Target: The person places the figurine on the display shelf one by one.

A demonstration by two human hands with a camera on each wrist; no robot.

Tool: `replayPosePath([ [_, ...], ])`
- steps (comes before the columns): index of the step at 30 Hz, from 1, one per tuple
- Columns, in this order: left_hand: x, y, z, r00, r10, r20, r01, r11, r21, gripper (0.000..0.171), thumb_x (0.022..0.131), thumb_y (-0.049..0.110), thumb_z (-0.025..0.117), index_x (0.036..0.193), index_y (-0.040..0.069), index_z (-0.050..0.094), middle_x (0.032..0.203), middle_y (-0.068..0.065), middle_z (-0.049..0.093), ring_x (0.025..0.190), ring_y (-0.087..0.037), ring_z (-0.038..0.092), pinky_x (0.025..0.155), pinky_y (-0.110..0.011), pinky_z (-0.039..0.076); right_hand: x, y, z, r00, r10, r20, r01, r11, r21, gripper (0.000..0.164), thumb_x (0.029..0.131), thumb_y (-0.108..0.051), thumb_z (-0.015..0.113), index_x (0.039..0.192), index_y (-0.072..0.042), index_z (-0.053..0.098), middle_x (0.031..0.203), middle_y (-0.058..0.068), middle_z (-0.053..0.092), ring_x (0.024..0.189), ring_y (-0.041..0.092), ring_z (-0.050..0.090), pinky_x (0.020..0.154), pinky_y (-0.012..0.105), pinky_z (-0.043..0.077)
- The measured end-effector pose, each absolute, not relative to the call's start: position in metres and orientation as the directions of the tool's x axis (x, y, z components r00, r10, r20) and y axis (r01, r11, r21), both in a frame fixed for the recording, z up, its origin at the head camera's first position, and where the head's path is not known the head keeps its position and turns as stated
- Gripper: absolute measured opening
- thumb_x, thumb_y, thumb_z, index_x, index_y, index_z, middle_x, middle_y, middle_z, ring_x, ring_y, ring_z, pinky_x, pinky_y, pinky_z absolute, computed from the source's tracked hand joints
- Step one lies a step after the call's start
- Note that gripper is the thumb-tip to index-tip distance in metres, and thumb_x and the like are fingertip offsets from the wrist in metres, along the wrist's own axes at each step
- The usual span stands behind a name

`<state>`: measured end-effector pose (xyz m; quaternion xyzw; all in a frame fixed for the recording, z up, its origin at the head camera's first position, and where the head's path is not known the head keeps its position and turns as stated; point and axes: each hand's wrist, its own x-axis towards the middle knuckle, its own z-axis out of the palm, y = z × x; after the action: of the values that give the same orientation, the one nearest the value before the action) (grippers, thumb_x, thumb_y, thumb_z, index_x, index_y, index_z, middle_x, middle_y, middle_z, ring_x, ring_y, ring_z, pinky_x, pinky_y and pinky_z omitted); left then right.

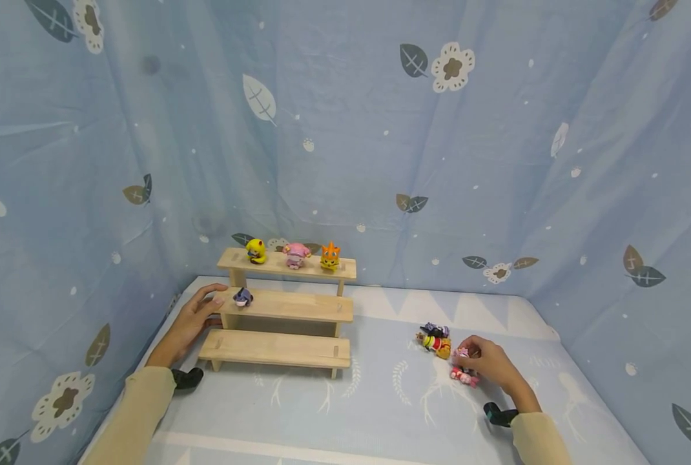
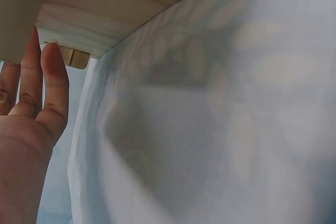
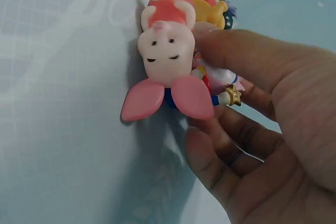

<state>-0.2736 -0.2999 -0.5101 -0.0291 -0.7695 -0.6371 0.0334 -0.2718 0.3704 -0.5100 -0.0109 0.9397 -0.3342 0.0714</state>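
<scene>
My left hand is at the left end of a three-tier wooden display stand, fingers nearly straight and touching the middle tier's end; in the left wrist view, several fingers reach up beside its wood. A blue-grey donkey figurine sits close to those fingertips. On the right, my right hand pinches a pink-and-white figurine with a gold star-like part, mostly hidden by the fingers. Just in front of it lies a piglet figurine with long pink ears, on its back.
On the top tier stand a yellow figurine, a pink one and an orange-and-yellow one. A bear figurine in red and a dark purple figurine lie left of my right hand. Patterned blue cloth hangs behind.
</scene>
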Motion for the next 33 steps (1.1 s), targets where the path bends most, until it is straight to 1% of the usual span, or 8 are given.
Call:
replayPosePath([
  [4,-0.275,-0.3,-0.512,-0.995,0.009,0.094,0.094,0.179,0.979,0.055,0.104,0.048,0.058,0.152,0.024,0.044,0.147,-0.026,0.044,0.107,-0.009,0.061,0.089,-0.042,0.058,-0.27,0.375,-0.51,-0.993,-0.05,-0.104,0.027,0.773,-0.634,0.043,0.086,-0.036,0.085,0.114,-0.01,0.067,0.101,0.006,0.063,0.09,0.023,0.059,0.069,0.033,0.052],
  [8,-0.277,-0.302,-0.514,-0.996,0.008,0.094,0.094,0.171,0.981,0.059,0.104,0.047,0.058,0.154,0.019,0.041,0.147,-0.026,0.044,0.106,-0.008,0.061,0.085,-0.035,0.058,-0.268,0.378,-0.51,-0.994,-0.027,-0.102,0.046,0.757,-0.651,0.042,0.089,-0.031,0.083,0.123,-0.012,0.068,0.112,0.01,0.067,0.096,0.025,0.062,0.073,0.035,0.057],
  [11,-0.277,-0.302,-0.514,-0.996,0.005,0.093,0.093,0.171,0.981,0.063,0.104,0.047,0.058,0.155,0.016,0.039,0.148,-0.026,0.043,0.105,-0.009,0.062,0.083,-0.033,0.058,-0.265,0.38,-0.508,-0.994,-0.013,-0.108,0.063,0.74,-0.67,0.041,0.092,-0.025,0.081,0.128,-0.011,0.067,0.119,0.013,0.067,0.1,0.027,0.064,0.078,0.038,0.059],
  [13,-0.277,-0.301,-0.514,-0.996,0.001,0.09,0.089,0.178,0.98,0.061,0.104,0.048,0.058,0.155,0.019,0.04,0.149,-0.026,0.042,0.105,-0.009,0.061,0.083,-0.032,0.058,-0.263,0.381,-0.507,-0.994,-0.018,-0.108,0.06,0.733,-0.678,0.042,0.093,-0.023,0.079,0.131,-0.009,0.066,0.121,0.016,0.067,0.102,0.027,0.064,0.08,0.039,0.059],
  [18,-0.277,-0.3,-0.513,-0.997,-0.011,0.079,0.076,0.186,0.98,0.059,0.103,0.05,0.058,0.154,0.023,0.042,0.15,-0.026,0.042,0.105,-0.009,0.061,0.083,-0.031,0.057,-0.26,0.384,-0.507,-0.995,-0.022,-0.099,0.053,0.72,-0.692,0.046,0.094,-0.025,0.079,0.133,-0.007,0.064,0.121,0.014,0.067,0.101,0.025,0.065,0.084,0.041,0.059],
  [21,-0.277,-0.301,-0.513,-0.997,-0.006,0.081,0.079,0.181,0.98,0.06,0.104,0.05,0.058,0.154,0.022,0.041,0.15,-0.026,0.042,0.106,-0.009,0.06,0.084,-0.031,0.057,-0.259,0.384,-0.506,-0.997,-0.017,-0.076,0.041,0.711,-0.702,0.046,0.092,-0.026,0.081,0.131,-0.008,0.064,0.121,0.013,0.067,0.102,0.025,0.065,0.084,0.042,0.059],
  [26,-0.277,-0.302,-0.513,-0.996,0.004,0.088,0.087,0.17,0.982,0.056,0.104,0.048,0.058,0.153,0.025,0.043,0.15,-0.025,0.041,0.107,-0.009,0.06,0.084,-0.032,0.058,-0.26,0.382,-0.503,-1.0,0.007,-0.021,0.02,0.693,-0.721,0.046,0.091,-0.029,0.082,0.129,-0.013,0.063,0.123,0.013,0.066,0.105,0.028,0.065,0.084,0.04,0.059],
  [33,-0.277,-0.302,-0.514,-0.995,0.012,0.098,0.099,0.17,0.98,0.06,0.105,0.047,0.058,0.155,0.018,0.041,0.148,-0.025,0.043,0.106,-0.008,0.061,0.084,-0.033,0.058,-0.26,0.374,-0.498,-0.997,0.01,0.071,-0.046,0.672,-0.739,0.044,0.093,-0.032,0.08,0.129,-0.014,0.063,0.12,0.012,0.067,0.105,0.03,0.066,0.087,0.042,0.06],
])
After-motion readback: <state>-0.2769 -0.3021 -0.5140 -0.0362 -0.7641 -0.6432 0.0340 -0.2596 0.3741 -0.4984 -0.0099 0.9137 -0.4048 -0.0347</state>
